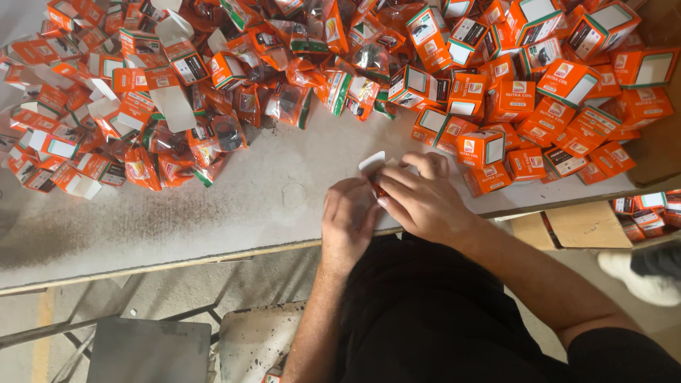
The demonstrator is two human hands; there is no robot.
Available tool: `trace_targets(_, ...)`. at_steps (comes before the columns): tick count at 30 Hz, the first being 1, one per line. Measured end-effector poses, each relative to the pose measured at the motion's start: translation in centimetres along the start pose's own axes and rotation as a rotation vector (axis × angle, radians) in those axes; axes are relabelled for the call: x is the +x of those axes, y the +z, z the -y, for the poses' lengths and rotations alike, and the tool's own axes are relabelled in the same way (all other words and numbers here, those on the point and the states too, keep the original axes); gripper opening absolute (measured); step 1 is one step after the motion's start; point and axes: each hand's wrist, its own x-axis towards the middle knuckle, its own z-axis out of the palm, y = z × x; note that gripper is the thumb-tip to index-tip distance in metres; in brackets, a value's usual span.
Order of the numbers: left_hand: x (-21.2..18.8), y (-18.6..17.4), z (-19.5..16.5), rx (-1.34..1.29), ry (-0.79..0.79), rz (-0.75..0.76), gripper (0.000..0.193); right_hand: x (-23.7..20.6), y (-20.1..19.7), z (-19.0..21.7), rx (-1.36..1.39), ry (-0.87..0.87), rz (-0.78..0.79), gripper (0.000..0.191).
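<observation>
Both hands meet over a small orange carton (374, 172) near the front edge of the bench (213, 206), about midway between the two heaps. The left hand (347, 220) cups it from below and behind, its fingers (339, 200) curled onto the carton. The right hand (424, 198) lies across it from the right, fingers (397, 183) pinched on the body. Only one white flap and a strip of orange show; the rest is hidden under the hands.

Judging by its look, the carton is thin printed card: light, stiff along its folds but easily dented on the flat faces. The glossy print may be a little slick. The raised flap is the weak part and would crease if pulled. The best hold is probably across two opposite side walls close to the corners, where the folds give strength, with light pressure only.

Toward the back-right corner lies a pile of closed boxes (539, 92). Toward the back-left are open boxes (78, 128) with white flaps up, mixed with clear bags (284, 99) holding dark parts. Another box (582, 223) of the same cartons sits below the bench's right end.
</observation>
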Motion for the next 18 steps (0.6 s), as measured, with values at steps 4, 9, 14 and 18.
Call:
trace_targets(4, 0.5, -0.1, -0.1, 0.15, 0.167, 0.045, 0.048, -1.1, 1.1, -0.3, 0.096, 0.044, -0.102, 0.027)
trace_targets(9, 0.8, 0.2, -0.4, 0.199, 0.208, 0.097, 0.044, -2.0, 1.3, -0.4, 0.441, 0.283, -0.257, 0.039)
trace_targets(14, 0.3, 0.5, -0.6, 0.228, 0.201, 0.09, 0.043, -2.1, 0.6, 0.1, 0.411, 0.222, -0.146, 0.045)
trace_targets(18, 0.2, 0.5, -0.7, 0.139, 0.0, 0.11, 0.041, -2.2, 1.5, 0.3, 0.195, 0.09, -0.14, 0.038)
